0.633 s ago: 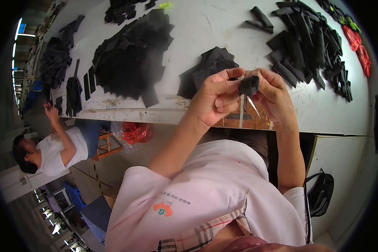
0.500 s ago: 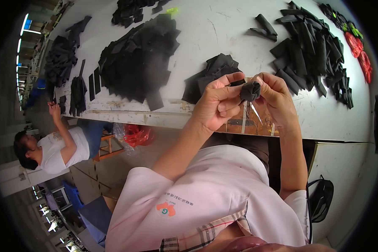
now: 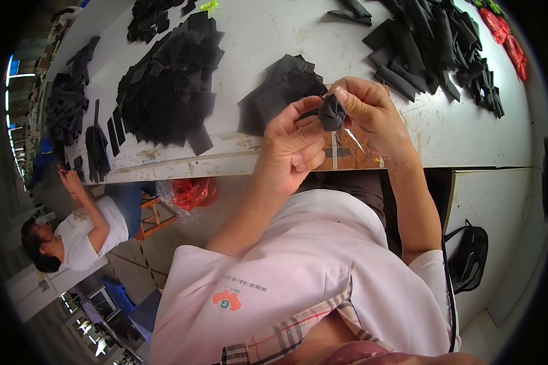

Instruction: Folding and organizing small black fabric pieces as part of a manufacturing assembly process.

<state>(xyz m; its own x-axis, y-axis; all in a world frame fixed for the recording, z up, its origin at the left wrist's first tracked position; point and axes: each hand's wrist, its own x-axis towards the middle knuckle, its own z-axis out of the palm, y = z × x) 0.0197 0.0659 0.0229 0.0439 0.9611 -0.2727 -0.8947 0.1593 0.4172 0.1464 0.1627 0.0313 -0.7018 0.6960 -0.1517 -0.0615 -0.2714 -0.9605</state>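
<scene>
Close in front of me, above the table's near edge, both hands work on a small bunched piece of black fabric (image 3: 332,114). My left hand (image 3: 289,146) holds it from the left, its index finger and thumb reaching the fabric and the other fingers curled. On the opposite side, my right hand (image 3: 371,115) pinches its upper edge between thumb and fingers. A slim, pointed metal tool (image 3: 355,140) sticks out below my right hand; its other end is hidden by the palm. Just behind the hands lies a small pile of flat black fabric pieces (image 3: 280,88).
On the white table (image 3: 249,36) lie a large heap of black pieces (image 3: 167,85) and, at right, a pile of black fabric tubes (image 3: 420,42). Red plastic bags (image 3: 511,52) sit far right. Another person (image 3: 85,228) works at left. A black bag (image 3: 469,258) hangs at right.
My view has shifted, so the table contents sit higher and further left. Both hands still hold the black fabric, which has turned slightly. The other person's hands have moved closer together.
</scene>
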